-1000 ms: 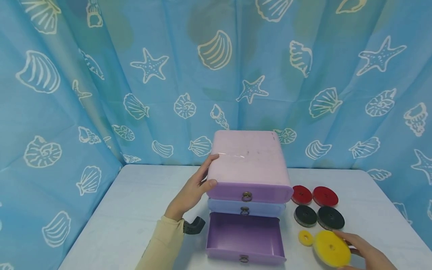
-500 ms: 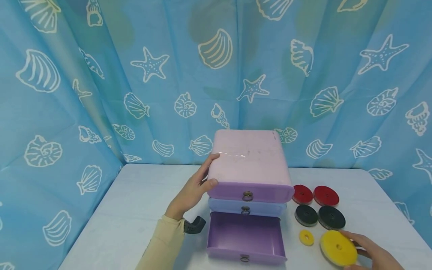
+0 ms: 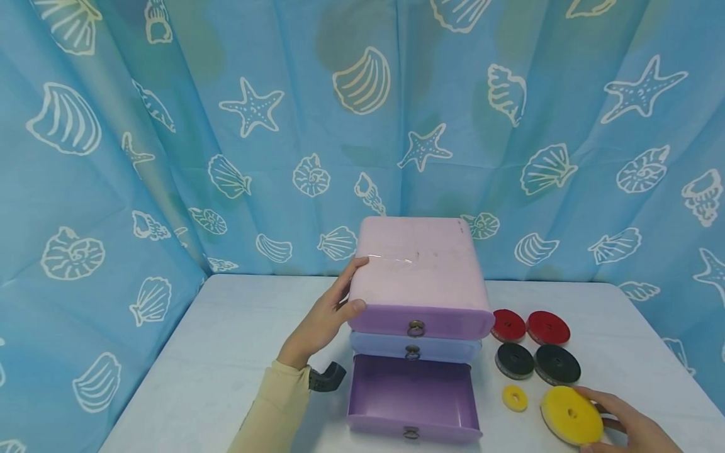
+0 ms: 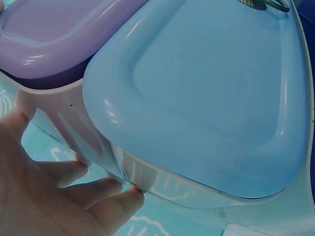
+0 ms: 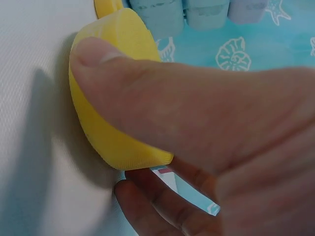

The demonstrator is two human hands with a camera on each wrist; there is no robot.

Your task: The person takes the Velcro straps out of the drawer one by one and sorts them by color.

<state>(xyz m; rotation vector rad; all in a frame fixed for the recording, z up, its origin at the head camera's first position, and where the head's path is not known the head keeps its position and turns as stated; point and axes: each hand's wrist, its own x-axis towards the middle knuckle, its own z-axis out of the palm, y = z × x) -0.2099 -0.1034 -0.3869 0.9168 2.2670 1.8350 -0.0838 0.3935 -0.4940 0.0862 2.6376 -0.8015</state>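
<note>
A pink-topped drawer unit (image 3: 421,274) stands mid-table. My left hand (image 3: 320,321) rests along its left side, fingertips (image 4: 130,196) touching the wall, thumb at the upper front corner. Its lowest purple drawer (image 3: 413,393) is pulled out with nothing inside; the blue middle drawer (image 3: 387,348) and purple top drawer (image 3: 382,319) are in. At the right front, my right hand (image 3: 629,420) grips a large yellow ribbon roll (image 3: 557,421) by its edge, thumb on the near side, close over the table. Left of it lies a small yellow roll (image 3: 508,402).
Behind the yellow rolls, two black rolls (image 3: 557,365) lie side by side, with two red rolls (image 3: 548,327) farther back. A blue shell-patterned curtain (image 3: 272,157) hangs behind and left of the white table (image 3: 215,352).
My right hand has moved the large yellow roll a little to the right, away from the small yellow roll. My left hand has stayed on the drawer unit.
</note>
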